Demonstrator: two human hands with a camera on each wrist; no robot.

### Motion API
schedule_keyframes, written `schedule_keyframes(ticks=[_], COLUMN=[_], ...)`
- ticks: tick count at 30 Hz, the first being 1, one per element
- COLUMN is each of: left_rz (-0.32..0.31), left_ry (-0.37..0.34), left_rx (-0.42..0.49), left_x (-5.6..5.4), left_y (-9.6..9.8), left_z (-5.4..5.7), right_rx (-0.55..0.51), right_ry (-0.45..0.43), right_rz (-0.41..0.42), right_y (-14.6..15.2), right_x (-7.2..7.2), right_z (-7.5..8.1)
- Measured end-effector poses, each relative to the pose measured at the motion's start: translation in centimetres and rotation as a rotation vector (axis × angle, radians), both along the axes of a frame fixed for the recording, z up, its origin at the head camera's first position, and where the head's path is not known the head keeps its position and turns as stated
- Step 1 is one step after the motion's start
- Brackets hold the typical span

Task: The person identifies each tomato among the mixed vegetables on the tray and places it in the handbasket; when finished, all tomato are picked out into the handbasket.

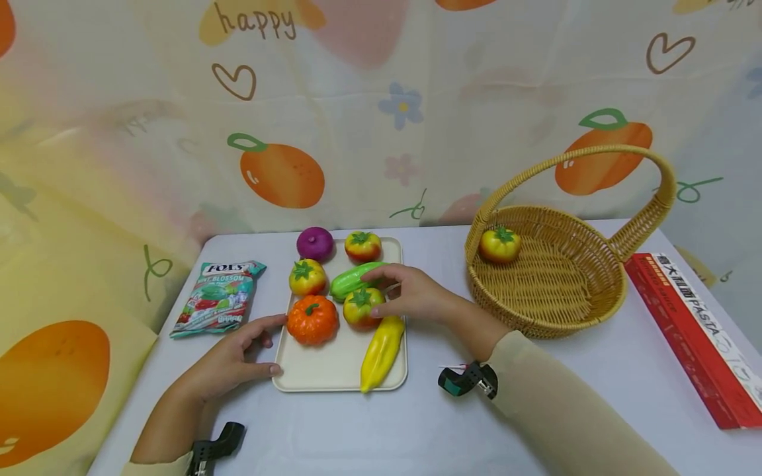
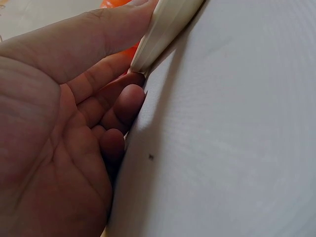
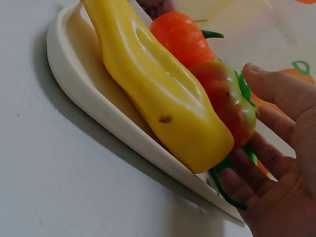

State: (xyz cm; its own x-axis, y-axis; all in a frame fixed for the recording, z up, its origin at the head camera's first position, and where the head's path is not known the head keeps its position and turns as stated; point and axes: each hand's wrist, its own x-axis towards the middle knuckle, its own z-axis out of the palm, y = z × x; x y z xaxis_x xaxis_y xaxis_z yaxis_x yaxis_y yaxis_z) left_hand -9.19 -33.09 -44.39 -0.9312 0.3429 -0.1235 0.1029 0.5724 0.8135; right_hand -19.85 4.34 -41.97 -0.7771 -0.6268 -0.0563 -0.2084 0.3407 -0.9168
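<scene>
Left hand [image 1: 226, 362] was spread along the left edge of the tray [image 1: 324, 371], thumb tip on the rim near the front corner and index finger farther back, next to the pumpkin [image 1: 312, 320]. Looked more like steadying than gripping to me; the wrist cam had the smaller fingers loosely bent down by the bench [image 1: 339, 436]. Right hand [image 1: 417, 294] was curved around the middle tomato [image 1: 357, 309], thumb on the near side, fingers on the far side, none of it clamped down as far as I could see. Couldn't tell if any fingertip was really touching.

So I'd call it the lining-up part of a pick. Next move, IMO, called for bringing thumb and fingers together on that tomato, then a straight lift, because the squash [image 1: 383, 354] lay just beside it and the cucumber [image 1: 351, 281] sat right behind. Sloppy fingers could've rolled either one.

Rest of the tray: another tomato [image 1: 306, 277] behind the pumpkin, one more [image 1: 362, 246] at the back, and an onion [image 1: 315, 244] at the back left corner. Off to the right stood the basket [image 1: 553, 284] with a single tomato [image 1: 499, 246] against its left wall, and past that a red pasta box [image 1: 684, 330]. Candy bag [image 1: 217, 297] lay out left of the tray.
</scene>
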Motion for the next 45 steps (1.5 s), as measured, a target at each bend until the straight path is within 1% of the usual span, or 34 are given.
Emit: schedule_keyframes(ticks=[12,18,29,39,45], left_rz=[0.005,0.010,0.018,0.009,0.006], left_ry=[-0.004,-0.011,-0.005,-0.013,-0.007], left_rx=[0.010,0.016,0.010,0.019,0.025], left_x=[0.10,0.12,0.13,0.18,0.19], left_y=[-0.04,-0.02,-0.12,-0.07,-0.10], left_z=[-0.07,-0.12,-0.37,-0.19,-0.18], right_rx=[0.028,0.041,0.048,0.075,0.085], right_ry=[0.053,0.080,0.096,0.106,0.109], right_rz=[0.012,0.032,0.040,0.023,0.006], right_y=[-0.43,-0.50,-0.50,-0.50,-0.52], right_x=[0.13,0.10,-0.03,-0.04,-0.02], right_z=[-0.89,-0.89,-0.94,-0.98,-0.59])
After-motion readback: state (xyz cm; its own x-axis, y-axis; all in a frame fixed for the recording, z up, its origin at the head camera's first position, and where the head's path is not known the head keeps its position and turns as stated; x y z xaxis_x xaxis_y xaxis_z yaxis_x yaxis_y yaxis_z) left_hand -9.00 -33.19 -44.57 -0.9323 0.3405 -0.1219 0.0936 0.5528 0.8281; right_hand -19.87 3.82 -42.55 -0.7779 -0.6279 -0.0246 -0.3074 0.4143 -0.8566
